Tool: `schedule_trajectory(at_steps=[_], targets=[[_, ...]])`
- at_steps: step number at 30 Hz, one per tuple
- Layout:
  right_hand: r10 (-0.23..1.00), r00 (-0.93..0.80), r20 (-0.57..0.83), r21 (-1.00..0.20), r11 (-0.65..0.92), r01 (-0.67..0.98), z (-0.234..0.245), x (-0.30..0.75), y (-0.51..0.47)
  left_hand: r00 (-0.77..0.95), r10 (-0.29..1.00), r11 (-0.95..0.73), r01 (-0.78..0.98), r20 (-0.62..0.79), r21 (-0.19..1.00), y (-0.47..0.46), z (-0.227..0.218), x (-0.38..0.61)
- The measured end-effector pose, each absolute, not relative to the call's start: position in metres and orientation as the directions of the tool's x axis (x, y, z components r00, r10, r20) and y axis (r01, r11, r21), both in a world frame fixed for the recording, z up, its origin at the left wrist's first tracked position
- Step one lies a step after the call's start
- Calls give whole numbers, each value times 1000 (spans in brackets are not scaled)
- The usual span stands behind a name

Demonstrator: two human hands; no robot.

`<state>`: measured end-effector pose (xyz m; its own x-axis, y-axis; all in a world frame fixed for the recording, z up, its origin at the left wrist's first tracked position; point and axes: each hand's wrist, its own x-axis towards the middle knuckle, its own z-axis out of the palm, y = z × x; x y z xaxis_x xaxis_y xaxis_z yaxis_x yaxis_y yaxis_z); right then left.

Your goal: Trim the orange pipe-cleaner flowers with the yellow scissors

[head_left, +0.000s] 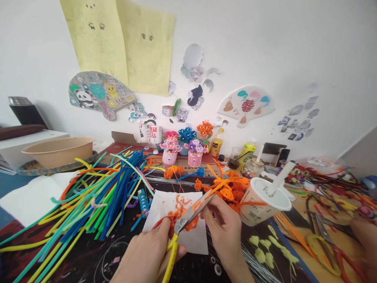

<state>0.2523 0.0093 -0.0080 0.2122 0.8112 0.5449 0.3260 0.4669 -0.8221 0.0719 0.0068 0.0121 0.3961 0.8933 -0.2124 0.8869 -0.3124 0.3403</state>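
My left hand [151,251] is closed around a pair of scissors [193,214] with a yellow handle, blades pointing up and to the right. My right hand [225,236] has its fingers pinched beside the blades, on an orange pipe cleaner [208,192] that runs along them. Orange fuzzy scraps [182,204] lie on a white paper sheet [193,245] under the blades. Just beyond my right hand is a pile of orange pipe-cleaner flowers [232,188]. The right fingertips are partly hidden.
Colored pipe cleaners [108,204] are heaped at left, near a blue lighter [143,202]. A paper cup [262,204] with a straw stands right. Finished flower pots [170,157] line the back. Another person's hand [365,243] is at far right, near other scissors [326,236].
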Motion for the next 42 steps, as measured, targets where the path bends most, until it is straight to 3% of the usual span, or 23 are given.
schedule_trajectory(at_steps=[8, 23, 42], targets=[[822, 240, 516, -845, 442, 301, -7, 250, 8, 394, 901, -314, 881, -180, 355, 7, 11, 73], [774, 209, 598, -784, 511, 352, -7, 249, 9, 363, 915, -332, 925, -178, 183, 9, -2, 79], [763, 201, 615, -773, 532, 346, -8, 249, 9, 356, 922, -331, 929, -155, 162, 11, -7, 77]])
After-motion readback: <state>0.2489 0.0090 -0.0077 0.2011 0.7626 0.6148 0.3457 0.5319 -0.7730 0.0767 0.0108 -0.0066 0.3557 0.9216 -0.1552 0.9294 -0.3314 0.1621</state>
